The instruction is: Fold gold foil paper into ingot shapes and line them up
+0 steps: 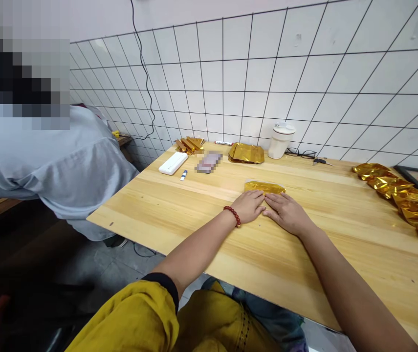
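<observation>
A folded piece of gold foil paper [264,187] lies on the wooden table [194,215] in front of me. My left hand [248,205], with a red bead bracelet on its wrist, lies flat on the near left part of the foil, fingers stretched out. My right hand [285,212] lies flat beside it on the near right part, fingers also extended. The two hands touch at the fingertips and press down on the foil's near edge.
Farther back are a stack of gold sheets [246,153], folded gold pieces [190,144], a white box [172,163], a small tube [183,175], a white cup [280,140], glasses [301,153] and a red marker [223,143]. Crumpled gold foil [403,195] lies right. A person in a grey shirt [58,166] bends over at left.
</observation>
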`<state>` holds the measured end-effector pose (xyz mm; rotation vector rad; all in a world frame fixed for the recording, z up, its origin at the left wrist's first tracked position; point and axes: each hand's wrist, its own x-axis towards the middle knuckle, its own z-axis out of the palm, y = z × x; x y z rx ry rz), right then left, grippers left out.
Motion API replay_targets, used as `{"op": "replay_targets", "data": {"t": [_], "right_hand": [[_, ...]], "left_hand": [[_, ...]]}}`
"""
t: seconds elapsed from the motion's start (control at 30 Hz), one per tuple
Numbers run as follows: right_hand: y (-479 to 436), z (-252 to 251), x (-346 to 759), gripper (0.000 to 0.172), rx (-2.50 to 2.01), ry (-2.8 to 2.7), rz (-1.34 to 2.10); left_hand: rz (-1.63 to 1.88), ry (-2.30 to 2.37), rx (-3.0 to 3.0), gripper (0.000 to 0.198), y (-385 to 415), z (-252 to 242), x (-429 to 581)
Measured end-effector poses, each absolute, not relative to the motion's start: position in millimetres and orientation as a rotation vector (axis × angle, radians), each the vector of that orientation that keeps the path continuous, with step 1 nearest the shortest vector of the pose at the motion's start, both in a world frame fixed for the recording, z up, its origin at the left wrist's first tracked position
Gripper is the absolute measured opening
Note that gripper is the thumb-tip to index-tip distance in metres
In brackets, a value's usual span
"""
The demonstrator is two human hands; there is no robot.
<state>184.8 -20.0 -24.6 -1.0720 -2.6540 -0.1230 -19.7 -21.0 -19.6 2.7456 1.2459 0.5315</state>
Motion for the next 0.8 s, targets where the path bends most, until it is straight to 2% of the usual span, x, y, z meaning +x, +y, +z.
{"op": "replay_targets", "data": {"t": [0.27,0.57,0.63,0.8], "right_hand": [[-15,-28,194,0.065,-1.305,-2.529,-0.152],[-12,-32,210,0.058,-1.642,-2.385,-0.269],[-10,-35,214,0.061,-1.699,-2.348,-0.243],[-7,-38,217,0.082,-1.741,-2.197,-0.202]], "left_hand": [[0.525,1.225,2.771,0.040,-18,-21,-20],[0.530,1.223,2.758,0.040,-18,-21,-21],[0.516,1.230,2.764,0.040,-18,-21,-21],[0.499,1.229,2.779,0.041,-19,-19,-21]]}}
